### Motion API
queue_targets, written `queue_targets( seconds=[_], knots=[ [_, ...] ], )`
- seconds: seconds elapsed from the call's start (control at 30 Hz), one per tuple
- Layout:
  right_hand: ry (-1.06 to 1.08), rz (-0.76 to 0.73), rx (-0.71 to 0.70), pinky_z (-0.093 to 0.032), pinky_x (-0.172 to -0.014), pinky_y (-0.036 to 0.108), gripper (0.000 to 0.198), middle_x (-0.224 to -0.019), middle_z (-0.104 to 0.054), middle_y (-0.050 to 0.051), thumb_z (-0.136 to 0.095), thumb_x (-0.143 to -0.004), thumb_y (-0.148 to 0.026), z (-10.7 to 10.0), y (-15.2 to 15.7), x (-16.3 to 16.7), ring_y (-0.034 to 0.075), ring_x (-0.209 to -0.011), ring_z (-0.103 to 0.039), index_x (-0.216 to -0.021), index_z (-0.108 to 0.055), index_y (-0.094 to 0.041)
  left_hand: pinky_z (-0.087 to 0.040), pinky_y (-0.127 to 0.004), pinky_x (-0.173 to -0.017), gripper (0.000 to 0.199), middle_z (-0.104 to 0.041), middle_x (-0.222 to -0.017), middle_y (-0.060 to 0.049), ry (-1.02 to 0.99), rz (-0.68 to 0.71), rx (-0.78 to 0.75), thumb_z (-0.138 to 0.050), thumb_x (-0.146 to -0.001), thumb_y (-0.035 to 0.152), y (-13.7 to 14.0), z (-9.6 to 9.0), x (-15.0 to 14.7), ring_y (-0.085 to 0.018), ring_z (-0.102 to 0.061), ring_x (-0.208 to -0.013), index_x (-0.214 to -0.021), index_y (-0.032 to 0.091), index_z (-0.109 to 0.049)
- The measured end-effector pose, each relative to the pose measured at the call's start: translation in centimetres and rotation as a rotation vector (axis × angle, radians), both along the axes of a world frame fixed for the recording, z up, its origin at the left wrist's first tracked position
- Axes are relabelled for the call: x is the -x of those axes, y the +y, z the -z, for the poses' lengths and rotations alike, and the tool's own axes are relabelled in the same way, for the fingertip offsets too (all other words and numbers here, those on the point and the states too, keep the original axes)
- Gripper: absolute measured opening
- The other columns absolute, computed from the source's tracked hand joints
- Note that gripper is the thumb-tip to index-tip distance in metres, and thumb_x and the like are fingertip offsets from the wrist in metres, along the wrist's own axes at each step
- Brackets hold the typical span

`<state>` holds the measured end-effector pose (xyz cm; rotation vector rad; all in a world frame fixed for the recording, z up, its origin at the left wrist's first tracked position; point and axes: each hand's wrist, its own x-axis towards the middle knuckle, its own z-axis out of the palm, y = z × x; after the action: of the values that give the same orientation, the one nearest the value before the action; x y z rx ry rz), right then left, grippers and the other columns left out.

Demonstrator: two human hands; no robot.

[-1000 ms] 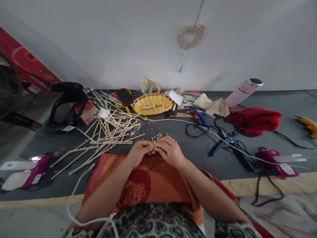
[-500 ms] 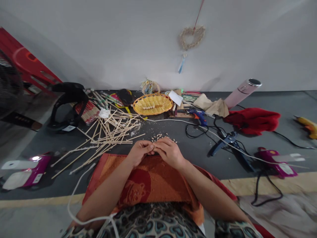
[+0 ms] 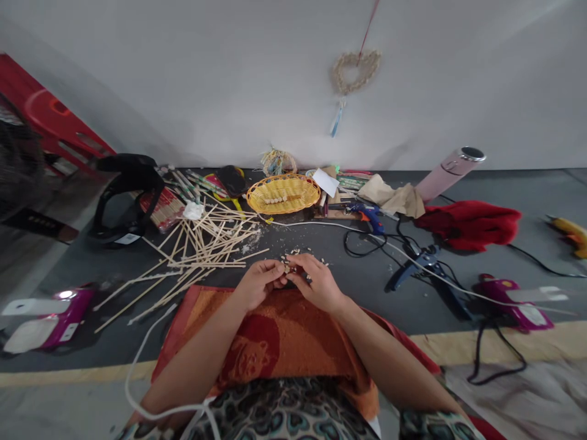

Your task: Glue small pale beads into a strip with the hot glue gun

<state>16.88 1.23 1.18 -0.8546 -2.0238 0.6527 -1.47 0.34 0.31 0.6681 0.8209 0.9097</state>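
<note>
Close together over the near side of the dark tabletop, my two hands meet at a small pale wooden piece. My left hand pinches it between thumb and fingertips. My right hand is curled from the other side, thumb and forefinger slightly parted around the piece. Another pale bit shows against its fingers; its exact shape is too small to tell. Just beyond the fingertips lie several short cut wooden bits. An orange towel lies below my hands, over the table edge and lap.
Thin wooden sticks spread at left. Behind stands a yellow woven basket with small pieces inside. To the right are a blue glue gun, blue-handled cutters, a red cloth and a pink flask. A white cord crosses the table.
My right thumb and forefinger have parted a little, so the small wooden piece between my hands now shows. My left hand has stayed almost in place.
</note>
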Motion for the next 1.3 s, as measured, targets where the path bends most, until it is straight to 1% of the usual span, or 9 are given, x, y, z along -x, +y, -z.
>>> queue_targets(
  seconds=[0.13,0.33,0.5,0.67,0.73,0.8,0.9,1.1,1.3],
  knots=[
    [0.033,-0.010,-0.024,-0.054,-0.085,0.035,0.019,-0.099,-0.065,0.008,-0.056,-0.091,-0.018,-0.28,-0.02,0.08,0.018,-0.095,-0.062,-0.109,-0.061,-0.022,-0.038,-0.020,-0.058,0.027,-0.064,-0.064,-0.004,0.024,0.013,-0.015,-0.076,-0.074,0.037,-0.01,-0.04,-0.01,-0.008,-0.054,-0.056,-0.075,0.011,-0.067],
    [-0.012,-0.008,-0.041,-0.053,-0.087,0.035,0.019,-0.101,-0.065,0.009,-0.054,-0.092,-0.020,-0.46,-0.04,-0.02,0.018,-0.097,-0.061,-0.109,-0.062,-0.021,-0.038,-0.021,-0.058,0.029,-0.064,-0.066,-0.004,0.057,-0.014,-0.037,-0.076,-0.072,0.039,-0.02,-0.52,-0.08,-0.009,-0.054,-0.058,-0.076,0.012,-0.068],
    [-0.037,0.010,-0.022,-0.052,-0.087,0.034,0.015,-0.101,-0.064,0.009,-0.054,-0.093,-0.023,-0.27,-0.01,-0.25,0.018,-0.096,-0.061,-0.104,-0.064,-0.020,-0.036,-0.021,-0.057,0.034,-0.063,-0.064,-0.004,0.108,0.041,-0.062,-0.070,-0.077,0.045,-0.15,-0.56,-0.09,-0.009,-0.052,-0.056,-0.074,0.012,-0.068],
    [-0.036,0.017,-0.039,-0.053,-0.082,0.032,0.015,-0.099,-0.064,0.009,-0.054,-0.093,-0.023,-0.20,0.07,-0.35,0.017,-0.091,-0.061,-0.100,-0.066,-0.021,-0.035,-0.021,-0.057,0.031,-0.064,-0.066,-0.004,0.117,0.063,-0.074,-0.071,-0.077,0.043,-0.15,-0.48,-0.05,-0.008,-0.051,-0.056,-0.074,0.012,-0.068],
    [-0.039,0.029,-0.042,-0.053,-0.083,0.033,0.016,-0.100,-0.064,0.009,-0.053,-0.093,-0.024,-0.22,0.06,-0.41,0.018,-0.092,-0.061,-0.102,-0.066,-0.021,-0.035,-0.021,-0.056,0.031,-0.063,-0.065,-0.004,0.118,0.067,-0.069,-0.072,-0.076,0.043,-0.18,-0.52,-0.07,-0.008,-0.050,-0.056,-0.074,0.012,-0.068],
    [-0.028,0.023,-0.037,-0.053,-0.084,0.034,0.019,-0.102,-0.065,0.009,-0.055,-0.092,-0.026,-0.28,0.02,-0.48,0.019,-0.095,-0.062,-0.108,-0.064,-0.022,-0.035,-0.021,-0.056,0.033,-0.063,-0.064,-0.004,0.114,0.063,-0.069,-0.071,-0.076,0.044,-0.22,-0.53,-0.11,-0.009,-0.051,-0.056,-0.073,0.012,-0.068],
    [-0.021,-0.012,-0.031,-0.053,-0.087,0.036,0.030,-0.107,-0.064,0.010,-0.061,-0.088,-0.028,-0.37,-0.09,-0.45,0.020,-0.100,-0.061,-0.118,-0.059,-0.022,-0.037,-0.022,-0.057,0.035,-0.064,-0.064,-0.004,0.108,0.037,-0.062,-0.071,-0.076,0.046,-0.27,-0.39,-0.20,-0.010,-0.052,-0.056,-0.073,0.011,-0.069],
    [0.002,-0.002,-0.015,-0.054,-0.087,0.035,0.021,-0.102,-0.064,0.008,-0.060,-0.088,-0.022,-0.09,-0.14,-0.13,0.018,-0.098,-0.061,-0.109,-0.063,-0.023,-0.038,-0.022,-0.060,0.034,-0.066,-0.067,-0.006,0.144,0.049,-0.102,-0.069,-0.078,0.046,-0.17,0.00,-0.13,-0.011,-0.055,-0.061,-0.073,0.012,-0.071],
    [0.022,-0.005,0.001,-0.054,-0.085,0.035,0.019,-0.100,-0.065,0.009,-0.062,-0.088,-0.023,-0.24,-0.06,-0.23,0.018,-0.096,-0.062,-0.107,-0.065,-0.022,-0.039,-0.021,-0.061,0.026,-0.067,-0.070,-0.005,0.127,0.040,-0.124,-0.074,-0.075,0.038,-0.35,-0.17,0.14,-0.010,-0.055,-0.062,-0.076,0.012,-0.072]
  ],
)
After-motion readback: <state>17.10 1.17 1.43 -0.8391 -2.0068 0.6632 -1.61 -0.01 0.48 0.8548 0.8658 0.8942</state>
